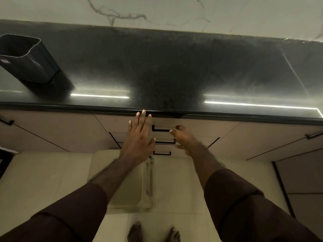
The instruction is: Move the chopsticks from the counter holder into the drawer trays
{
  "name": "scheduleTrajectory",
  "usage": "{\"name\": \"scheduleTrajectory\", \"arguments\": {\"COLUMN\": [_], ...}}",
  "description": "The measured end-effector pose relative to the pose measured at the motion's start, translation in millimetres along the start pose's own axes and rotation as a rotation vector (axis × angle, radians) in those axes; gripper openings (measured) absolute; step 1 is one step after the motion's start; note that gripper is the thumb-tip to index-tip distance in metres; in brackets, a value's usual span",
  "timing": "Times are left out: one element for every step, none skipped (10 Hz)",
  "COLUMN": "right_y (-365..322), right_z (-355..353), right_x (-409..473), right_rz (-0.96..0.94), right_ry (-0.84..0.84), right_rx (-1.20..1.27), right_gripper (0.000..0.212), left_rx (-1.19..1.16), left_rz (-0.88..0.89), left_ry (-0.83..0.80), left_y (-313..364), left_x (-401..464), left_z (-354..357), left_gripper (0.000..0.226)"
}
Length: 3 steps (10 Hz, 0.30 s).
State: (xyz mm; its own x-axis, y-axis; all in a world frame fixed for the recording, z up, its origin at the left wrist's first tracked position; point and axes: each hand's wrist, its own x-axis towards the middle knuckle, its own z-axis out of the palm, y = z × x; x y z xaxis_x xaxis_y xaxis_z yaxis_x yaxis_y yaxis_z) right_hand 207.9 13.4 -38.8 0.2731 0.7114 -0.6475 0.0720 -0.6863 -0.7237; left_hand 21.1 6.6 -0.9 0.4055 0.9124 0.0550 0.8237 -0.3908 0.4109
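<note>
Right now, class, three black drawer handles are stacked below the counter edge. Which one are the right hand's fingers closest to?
The top handle: the right hand has its fingertips at that handle's right end, while the middle handle and bottom handle sit lower.

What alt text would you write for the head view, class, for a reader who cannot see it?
Two bare hands reach toward a stack of closed drawers under a dark counter: the left hand flat and open by the top drawer, the right hand beside its handle. A dark holder stands at the counter's left end.
</note>
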Motion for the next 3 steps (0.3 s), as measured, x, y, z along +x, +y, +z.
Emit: {"name": "scheduleTrajectory", "arguments": {"right_y": [-12, -27, -42], "right_z": [-9, -19, -28], "right_x": [-12, -24, -38], "right_rz": [-0.125, -0.252, -0.346], "right_ry": [0.020, 0.046, 0.038], "right_rx": [-0.170, -0.304, -0.373], "right_gripper": [0.053, 0.040, 0.029], "left_rx": [0.013, 0.036, 0.065], "left_rz": [0.028, 0.062, 0.074], "left_ry": [0.008, 0.032, 0.034], "left_y": [8, 14, 21], "left_x": [0, 3, 5], "left_z": [-13, -25, -39], "left_gripper": [0.084, 0.081, 0.080]}}
